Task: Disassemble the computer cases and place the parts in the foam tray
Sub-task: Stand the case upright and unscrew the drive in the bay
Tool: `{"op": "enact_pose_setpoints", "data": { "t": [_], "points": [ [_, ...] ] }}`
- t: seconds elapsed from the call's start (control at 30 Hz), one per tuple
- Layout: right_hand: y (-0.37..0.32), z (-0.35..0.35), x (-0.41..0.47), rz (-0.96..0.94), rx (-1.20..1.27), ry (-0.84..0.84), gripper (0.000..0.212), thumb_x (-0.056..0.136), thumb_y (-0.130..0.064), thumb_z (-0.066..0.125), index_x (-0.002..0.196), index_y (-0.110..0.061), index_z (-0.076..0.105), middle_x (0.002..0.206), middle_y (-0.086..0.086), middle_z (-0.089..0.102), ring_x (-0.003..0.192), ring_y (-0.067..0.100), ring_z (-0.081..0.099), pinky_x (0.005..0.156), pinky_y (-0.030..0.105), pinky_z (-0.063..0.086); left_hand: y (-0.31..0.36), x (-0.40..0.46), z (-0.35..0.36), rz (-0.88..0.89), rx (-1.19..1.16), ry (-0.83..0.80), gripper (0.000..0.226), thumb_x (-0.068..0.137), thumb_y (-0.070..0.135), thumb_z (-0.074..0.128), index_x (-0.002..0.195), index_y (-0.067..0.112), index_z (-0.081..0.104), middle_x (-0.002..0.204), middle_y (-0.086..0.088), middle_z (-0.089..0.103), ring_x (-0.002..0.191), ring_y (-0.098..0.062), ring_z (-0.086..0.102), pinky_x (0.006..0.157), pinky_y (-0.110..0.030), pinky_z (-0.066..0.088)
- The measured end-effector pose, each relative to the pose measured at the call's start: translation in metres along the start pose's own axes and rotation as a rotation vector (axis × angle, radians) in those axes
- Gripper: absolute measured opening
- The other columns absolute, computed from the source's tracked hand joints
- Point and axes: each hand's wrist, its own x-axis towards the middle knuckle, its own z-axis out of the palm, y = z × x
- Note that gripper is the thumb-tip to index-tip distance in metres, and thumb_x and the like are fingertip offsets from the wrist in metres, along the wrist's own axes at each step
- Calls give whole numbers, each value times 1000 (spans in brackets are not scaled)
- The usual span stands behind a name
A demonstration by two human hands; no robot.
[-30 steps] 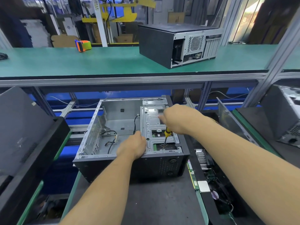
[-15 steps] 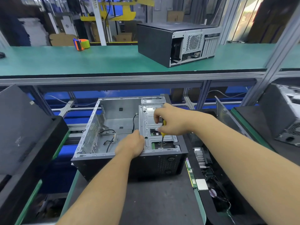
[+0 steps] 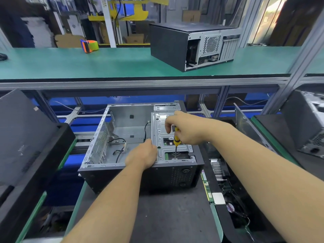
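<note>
An open computer case [image 3: 122, 130] lies on its side on the dark work surface, its bare metal inside facing up. A metal drive bracket [image 3: 163, 137] fills its right part. My right hand [image 3: 185, 130] grips a yellow-handled screwdriver [image 3: 176, 139], held upright with its tip down at the bracket's front edge. My left hand [image 3: 142, 155] rests with curled fingers on the bracket's left edge at the case's front rim. Black cables [image 3: 119, 142] lie loose inside the case.
A second closed case [image 3: 175, 44] and an orange-green tape dispenser [image 3: 90, 45] sit on the green upper shelf [image 3: 70, 64]. A black tray [image 3: 226, 176] with circuit boards and a heatsink lies to the right. Dark case panels [image 3: 21, 137] lean at left, another case [image 3: 308, 123] at far right.
My right hand has shifted its hold up the screwdriver's handle, and more of the yellow handle shows now. My left hand has stayed on the bracket's edge.
</note>
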Motion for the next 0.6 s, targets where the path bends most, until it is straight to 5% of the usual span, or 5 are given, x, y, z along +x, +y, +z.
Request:
{"op": "enact_pose_setpoints", "data": {
  "t": [0.13, 0.2, 0.27, 0.4, 0.6],
  "points": [
    [1, 1, 1, 79, -4, 3, 19, 97, -29, 57, 113, -23, 50, 108, 1, 42, 85, 22, 56, 77, 38, 49, -1, 0, 0, 3, 2, -4, 31, 101, 30, 24, 114, 22, 50, 125, -8, 64, 103, -31, 57, 95, -49, 47],
    [1, 2, 4, 180, -136, 40, 25, 105, -38, 41, 101, -15, 48, 95, 4, 47, 85, 27, 54, 78, 40, 47, 0, 0, 0, 5, 7, -5, 31, 102, 31, 23, 114, 22, 50, 125, -7, 64, 102, -31, 57, 94, -47, 46],
    [3, 3, 7, 195, -239, 79, 27, 108, -32, 34, 91, -13, 44, 81, 5, 49, 78, 29, 51, 74, 39, 47, 0, -1, 0, 6, 9, -4, 31, 102, 31, 23, 115, 21, 49, 126, -8, 63, 102, -31, 56, 92, -46, 46],
    [5, 5, 4, 77, -178, 98, 16, 105, -27, 40, 99, -16, 50, 96, 7, 60, 85, 28, 56, 71, 38, 46, -1, 1, 0, 7, -3, -14, 30, 101, 30, 23, 112, 21, 49, 127, -8, 62, 103, -31, 55, 93, -46, 45],
    [8, 4, 1, 12, 15, 75, 7, 101, -17, 47, 100, -24, 49, 92, -3, 54, 91, 23, 54, 76, 36, 45, -4, 6, 2, -2, -18, -39, 30, 100, 36, 21, 108, 22, 47, 124, -6, 61, 101, -28, 54, 85, -42, 42]
  ]
}}
